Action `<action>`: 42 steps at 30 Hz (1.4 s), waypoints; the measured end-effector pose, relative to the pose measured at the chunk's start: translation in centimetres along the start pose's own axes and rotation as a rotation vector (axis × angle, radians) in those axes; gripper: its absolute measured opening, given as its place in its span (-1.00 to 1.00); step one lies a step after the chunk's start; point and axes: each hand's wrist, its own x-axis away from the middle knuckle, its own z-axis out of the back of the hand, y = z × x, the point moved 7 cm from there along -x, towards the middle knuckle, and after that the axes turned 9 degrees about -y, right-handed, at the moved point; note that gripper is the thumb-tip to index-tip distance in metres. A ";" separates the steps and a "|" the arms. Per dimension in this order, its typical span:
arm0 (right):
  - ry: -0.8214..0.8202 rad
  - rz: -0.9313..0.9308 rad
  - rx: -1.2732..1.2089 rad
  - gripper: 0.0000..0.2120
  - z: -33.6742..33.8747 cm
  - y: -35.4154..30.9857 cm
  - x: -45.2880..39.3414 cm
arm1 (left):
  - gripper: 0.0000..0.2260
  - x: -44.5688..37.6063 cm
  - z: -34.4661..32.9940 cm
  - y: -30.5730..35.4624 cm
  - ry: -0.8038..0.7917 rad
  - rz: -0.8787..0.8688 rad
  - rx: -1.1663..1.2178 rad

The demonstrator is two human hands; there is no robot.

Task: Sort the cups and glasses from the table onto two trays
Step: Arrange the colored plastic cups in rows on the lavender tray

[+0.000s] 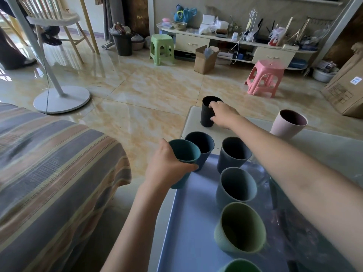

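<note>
Bottom centre: bright green plastic cup [240, 266], rim only visible, on the flat blue rectangular plastic tray [188, 228]. Above it, same tray, a column: pale green ribbed cup [240, 228], grey-blue cup [236, 186], dark slate cup [233, 153]. All upright, mouths up, close-set, prob. to save tray space. A clear glass item sits right of the column under the forearm; too blurred to identify.

Mid-frame left: left hand [167, 167] wraps a teal plastic cup [183, 160] from the outer side, at the tray's left edge, touching a navy cup [200, 147] behind it. Likely being set into a second column.

Upper centre: right hand [223, 114] reaches across and grips a black ribbed cup [209, 111] by rim and side. It stands on the pale grey table [191, 118], beyond the tray.

Upper right: pink cup [287, 123] on the table, untouched, not yet sorted.
</note>
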 end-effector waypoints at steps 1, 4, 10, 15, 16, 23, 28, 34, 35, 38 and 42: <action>0.027 -0.001 -0.008 -0.60 0.1 -0.1 -0.2 | -0.41 -0.2 -0.2 -0.2 -0.009 0.003 -0.006; 0.034 -0.011 0.003 -0.70 0.2 -0.3 -0.6 | -0.41 -0.5 -0.3 -0.7 -0.018 0.007 -0.017; 0.111 -0.018 -0.020 -0.84 0.7 -0.3 -0.4 | -0.37 -0.7 -0.8 -0.7 -0.046 -0.007 -0.014; 0.198 0.059 -0.048 -0.86 2.4 -0.7 1.7 | -0.40 -0.6 -1.1 -0.3 -0.061 -0.014 -0.029; 0.224 0.070 -0.064 -0.87 3.0 -0.8 2.5 | -0.40 -0.5 -1.1 -0.2 -0.055 -0.019 -0.033; 0.362 0.237 -0.159 -0.93 6.3 -2.4 9.7 | -0.36 0.4 -0.7 0.3 -0.062 -0.009 -0.061; 0.471 0.373 -0.227 -0.92 7.8 -3.8 16.7 | -0.34 1.6 0.2 0.6 -0.066 0.011 -0.041; 0.412 0.450 -0.217 -0.90 7.1 -5.2 23.5 | -0.37 3.7 2.5 0.4 -0.046 0.064 -0.072; 0.392 0.457 -0.209 -0.90 6.8 -5.4 24.2 | -0.35 4.1 2.8 0.1 -0.052 0.080 -0.098; 0.311 0.461 -0.146 -0.87 5.4 -6.3 25.6 | -0.27 5.0 3.1 -0.9 -0.082 0.134 -0.179; 0.259 0.439 0.064 -0.82 3.0 -7.8 25.5 | -0.29 5.7 2.9 -2.1 -0.167 0.199 -0.186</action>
